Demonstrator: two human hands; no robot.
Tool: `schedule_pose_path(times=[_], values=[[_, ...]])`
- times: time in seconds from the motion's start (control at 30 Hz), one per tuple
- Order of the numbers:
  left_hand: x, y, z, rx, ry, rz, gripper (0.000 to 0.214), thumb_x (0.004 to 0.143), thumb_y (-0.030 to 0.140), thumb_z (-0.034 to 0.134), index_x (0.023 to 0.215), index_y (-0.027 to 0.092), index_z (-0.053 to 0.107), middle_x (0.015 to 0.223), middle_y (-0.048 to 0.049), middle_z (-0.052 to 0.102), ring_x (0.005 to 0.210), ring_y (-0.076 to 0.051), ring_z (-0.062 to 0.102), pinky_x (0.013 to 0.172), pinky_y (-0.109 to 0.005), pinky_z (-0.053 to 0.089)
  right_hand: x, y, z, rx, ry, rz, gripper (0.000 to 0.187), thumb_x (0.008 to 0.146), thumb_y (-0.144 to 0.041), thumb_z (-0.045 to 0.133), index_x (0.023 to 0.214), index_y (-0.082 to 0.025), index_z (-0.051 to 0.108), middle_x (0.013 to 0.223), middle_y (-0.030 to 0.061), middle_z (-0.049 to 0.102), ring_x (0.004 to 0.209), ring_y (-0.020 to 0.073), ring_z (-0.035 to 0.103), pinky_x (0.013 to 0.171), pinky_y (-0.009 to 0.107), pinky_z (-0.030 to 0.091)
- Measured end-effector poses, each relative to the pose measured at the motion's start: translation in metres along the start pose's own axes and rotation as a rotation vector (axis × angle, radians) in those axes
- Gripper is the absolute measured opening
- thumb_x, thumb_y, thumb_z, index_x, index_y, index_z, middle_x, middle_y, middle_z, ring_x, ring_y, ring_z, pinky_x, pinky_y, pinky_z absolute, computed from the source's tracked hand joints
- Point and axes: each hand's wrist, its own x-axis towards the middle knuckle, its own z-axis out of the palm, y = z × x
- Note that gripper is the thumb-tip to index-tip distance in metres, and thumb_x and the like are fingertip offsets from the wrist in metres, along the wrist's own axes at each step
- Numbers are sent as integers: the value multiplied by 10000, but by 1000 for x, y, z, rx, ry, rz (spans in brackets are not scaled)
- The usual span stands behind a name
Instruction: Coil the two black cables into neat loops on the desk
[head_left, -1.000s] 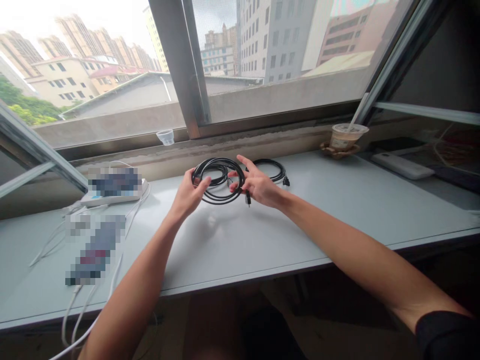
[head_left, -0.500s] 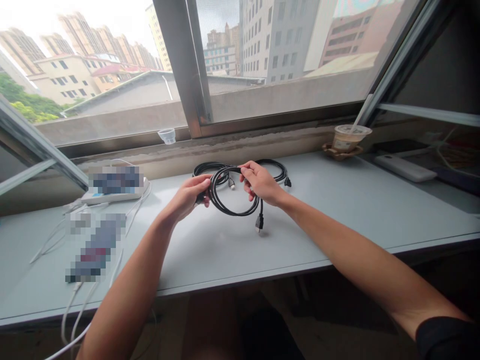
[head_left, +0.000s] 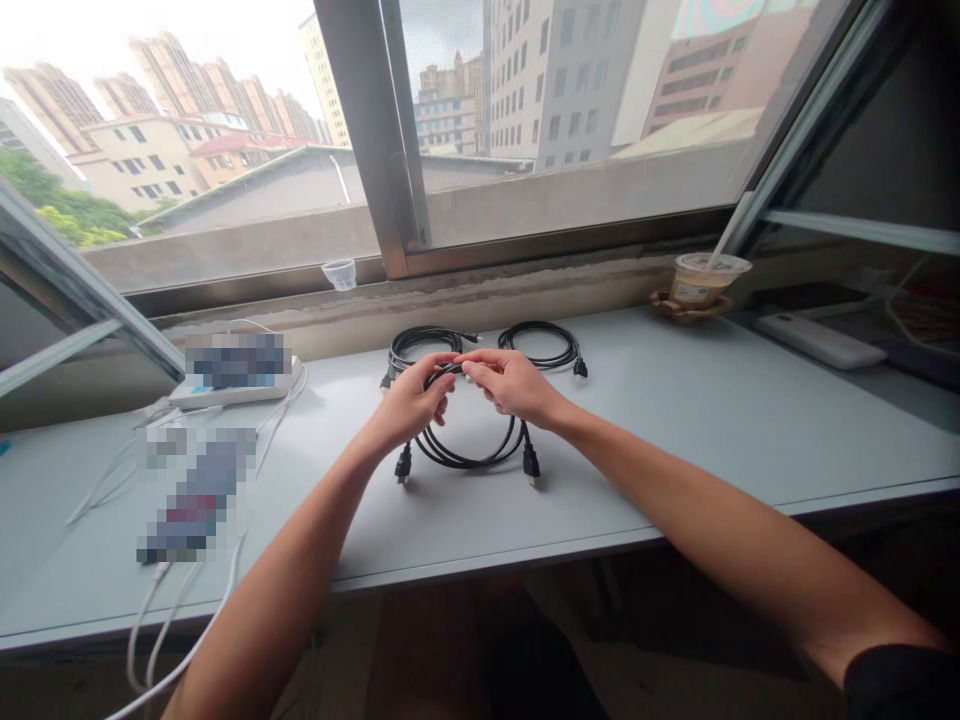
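the left hand [head_left: 414, 405] and the right hand [head_left: 514, 385] meet just above the desk, their fingers curled closed and pinching a black cable [head_left: 469, 462] between them, with the fingertips of the two hands almost touching. the cable drops from the hands in a loop that reaches the pale grey desk [head_left: 675, 420], and two black plugs [head_left: 403, 463] [head_left: 531, 465] stand out at its lower ends, one below each hand, just in front of the loop. directly behind the hands lie two smaller coils of black cable, the left coil [head_left: 420, 345] and the right coil [head_left: 541, 343], close together but apart. further left sit a white power strip [head_left: 240, 390], partly blurred out, and a blurred flat device [head_left: 199, 500], with white cords [head_left: 180, 640] running over the desk edge. to the right, a plastic drink cup with a straw [head_left: 701, 280] stands near a white power bank [head_left: 817, 340], and a small clear cup [head_left: 343, 274] sits on the window ledge
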Motion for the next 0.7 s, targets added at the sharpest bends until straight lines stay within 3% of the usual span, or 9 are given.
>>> schedule_pose_path(times=[0.13,0.23,0.3,0.37,0.4,0.47,0.6,0.67,0.7], values=[[6,-7,2,-24,219,34,394,992,349,557,1335,194,670,887,-32,603,581,-84,448,444,-190,332,2,8,7,144,12,44,419,969,-453,664,1323,-233,618,857,-33,566,557,91,532,527,287,596],[8,-10,-4,32,284,-20,394,986,311,502,1320,188,671,909,-50,645,589,-111,495,468,-222,390,4,13,12,258,55,88,403,1000,-442,635,1337,-222,615,765,-68,462,482,63,399,463,245,531],[6,-10,-5,274,278,21,366,986,291,505,1275,177,699,1006,-90,698,736,-166,618,633,-288,540,3,14,17,300,79,116,399,1012,-441,620,1334,-205,627,736,-78,409,455,50,312,386,198,410],[3,-8,-4,561,277,113,382,1009,273,491,1313,167,698,1177,-143,716,1010,-250,682,913,-390,580,0,15,23,285,78,117,416,1022,-445,601,1353,-194,627,740,-74,399,452,49,299,357,186,358],[2,-6,-2,674,271,146,413,1025,262,470,1370,171,677,1252,-161,704,1115,-282,673,1009,-429,550,-1,15,26,263,64,109,427,1022,-448,598,1363,-192,626,745,-70,399,459,54,312,359,192,384],[-2,-4,0,814,248,158,478,1041,227,418,1472,197,624,1290,-176,685,1153,-313,671,1047,-459,522,-3,14,29,211,28,92,452,1016,-460,599,1385,-199,624,758,-58,420,487,71,357,397,229,488],[-1,-1,-5,887,201,139,500,992,149,424,1409,239,685,1144,-154,693,977,-293,700,931,-401,542,3,11,15,23,-40,47,448,1017,-476,572,1378,-223,652,921,40,641,691,154,606,680,381,658],[8,0,-15,847,201,162,466,965,144,456,1333,240,725,1098,-132,704,954,-275,696,919,-370,538,11,9,-8,-231,22,-90,393,1019,-434,562,1313,-214,702,1088,101,728,963,226,690,934,433,619],[16,0,-22,815,199,176,436,956,156,480,1298,236,739,1079,-121,714,957,-268,693,919,-357,534,16,9,-23,-390,122,-172,366,1020,-404,548,1273,-207,725,1158,118,741,1080,256,679,1044,455,561]])
